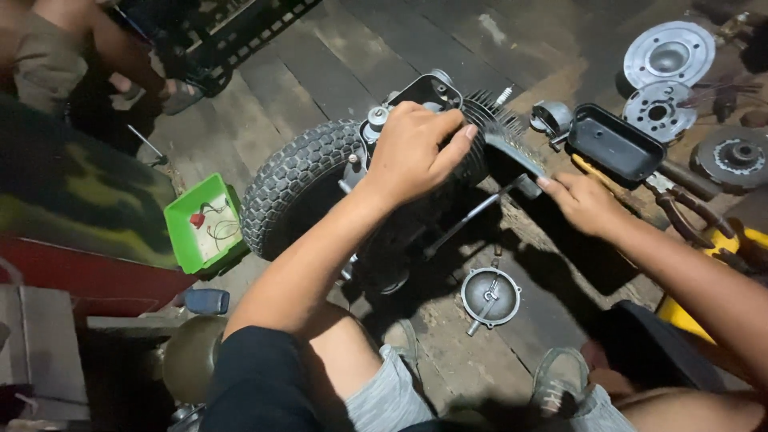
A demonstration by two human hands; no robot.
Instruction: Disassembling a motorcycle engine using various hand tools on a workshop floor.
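Grey shorts and our bare knees fill the near edge, above a dark plank floor [336, 64]. Just beyond our knees a round metal cover [490, 297] lies loose on the boards. Our left hand [416, 152] is closed over the finned engine cylinder [488, 136], fingers curled around the top of its fins, steadying it beside the knobbly tyre [296, 184]. Our right hand [580, 202] is half open, fingertips touching the cylinder's lower edge, gripping nothing that we can see. A green tray [182, 220] holds small bits to the left. Farther off lie a black cover pan [616, 144], pliers [688, 204] and round metal plates [668, 54], so we judge the engine partly stripped, the cylinder not yet off.
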